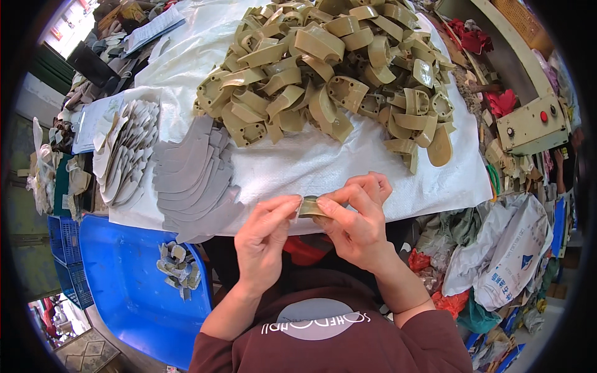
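Observation:
Close to my body, at the front edge of the table, both hands hold one olive-khaki plastic shoe heel (309,209). My right hand (359,217) grips it with thumb and fingers from the right. The fingertips of my left hand (266,235) are pinched at its left end, on a thin pale edge that looks like a cover piece; the fingers hide most of it. Beyond my hands rises a big heap of similar khaki heels (320,43). Left of them lies a fanned stack of grey cut cover pieces (193,177), with a paler stack (127,152) beside it.
White woven sheeting (280,165) covers the table. Below its left edge stands a blue tub (124,280) with several grey-covered pieces (179,268) inside. A control box (533,124) with a red button sits at the right, above plastic bags (504,255). Papers (155,30) lie far left.

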